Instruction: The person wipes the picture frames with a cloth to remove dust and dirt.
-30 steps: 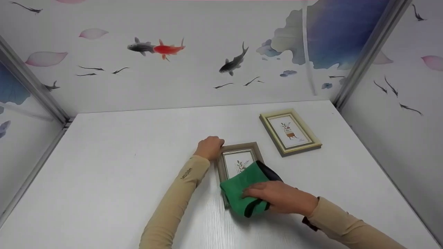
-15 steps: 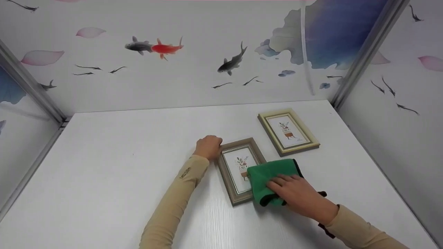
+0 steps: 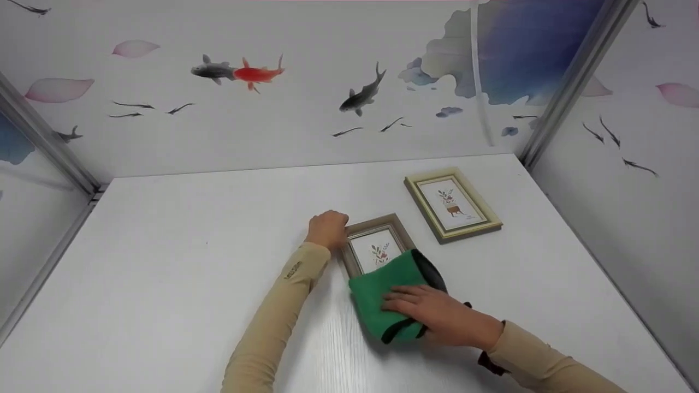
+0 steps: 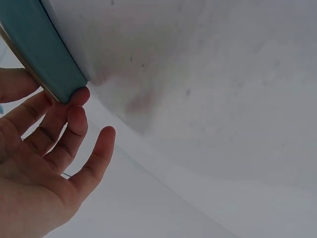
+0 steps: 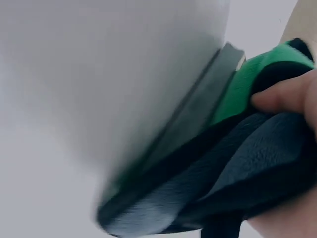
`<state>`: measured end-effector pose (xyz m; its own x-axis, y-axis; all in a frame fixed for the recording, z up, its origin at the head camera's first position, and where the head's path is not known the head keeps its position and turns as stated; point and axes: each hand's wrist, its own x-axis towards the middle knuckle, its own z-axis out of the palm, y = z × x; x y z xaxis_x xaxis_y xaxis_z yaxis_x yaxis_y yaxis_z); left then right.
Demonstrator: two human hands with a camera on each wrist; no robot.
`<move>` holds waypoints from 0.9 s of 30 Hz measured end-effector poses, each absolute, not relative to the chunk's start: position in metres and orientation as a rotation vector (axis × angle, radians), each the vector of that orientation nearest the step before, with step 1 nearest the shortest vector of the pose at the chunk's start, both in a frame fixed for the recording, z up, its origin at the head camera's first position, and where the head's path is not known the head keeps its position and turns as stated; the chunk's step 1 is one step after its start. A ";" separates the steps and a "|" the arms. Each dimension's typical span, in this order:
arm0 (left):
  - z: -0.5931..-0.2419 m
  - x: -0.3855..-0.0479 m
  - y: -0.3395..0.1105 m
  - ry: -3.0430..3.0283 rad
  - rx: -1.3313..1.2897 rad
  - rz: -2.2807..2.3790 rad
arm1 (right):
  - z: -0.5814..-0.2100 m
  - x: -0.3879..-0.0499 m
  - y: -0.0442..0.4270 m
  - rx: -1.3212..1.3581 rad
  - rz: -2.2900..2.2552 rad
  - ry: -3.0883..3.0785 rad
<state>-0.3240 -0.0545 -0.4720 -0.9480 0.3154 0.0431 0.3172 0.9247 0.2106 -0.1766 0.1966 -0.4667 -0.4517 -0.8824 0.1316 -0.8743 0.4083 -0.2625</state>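
Observation:
A brownish-grey picture frame [image 3: 403, 233] with a plant print lies on the white table, its lower part covered by a green cloth [image 3: 377, 295] with black edging. My left hand [image 3: 328, 230] grips the frame's upper left corner; in the left wrist view, the thumb and fingers [image 4: 74, 126] pinch the frame's edge [image 4: 44, 47]. Spread over the folded cloth, my right hand [image 3: 437, 314] holds it against the frame. The right wrist view shows the thumb [image 5: 285, 94] tucked against the cloth's dark inner fold [image 5: 257, 153], beside the frame's side [image 5: 203, 99].
A second picture frame [image 3: 480, 203], pale gold with a similar print, lies flat farther back on the right. The white table [image 3: 191, 273] reaches back to a wall [image 3: 306, 131] printed with fish. Metal posts [image 3: 568, 87] stand at the corners.
Half a second ago the cloth was at the frame's right side, after lying over its lower part; now my right hand has brought it back left over that part. My left hand keeps its grip.

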 end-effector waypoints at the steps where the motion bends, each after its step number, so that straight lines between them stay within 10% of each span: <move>1: -0.472 -0.324 -0.054 -3.078 -0.509 -0.344 | -0.468 -0.177 0.194 -1.668 -0.511 2.564; 13: -0.469 -0.324 -0.053 -3.139 -0.520 -0.283 | -0.473 -0.170 0.228 -1.880 -0.638 2.470; 27: -0.471 -0.322 -0.051 -3.134 -0.502 -0.313 | -0.473 -0.148 0.251 -1.316 -0.140 3.047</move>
<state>-0.3225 -0.0513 -0.4707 -0.9493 0.3141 -0.0158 0.3048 0.9311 0.2003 -0.1484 0.2509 -0.4730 -0.6723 -0.7132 0.1983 -0.7284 0.6851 -0.0055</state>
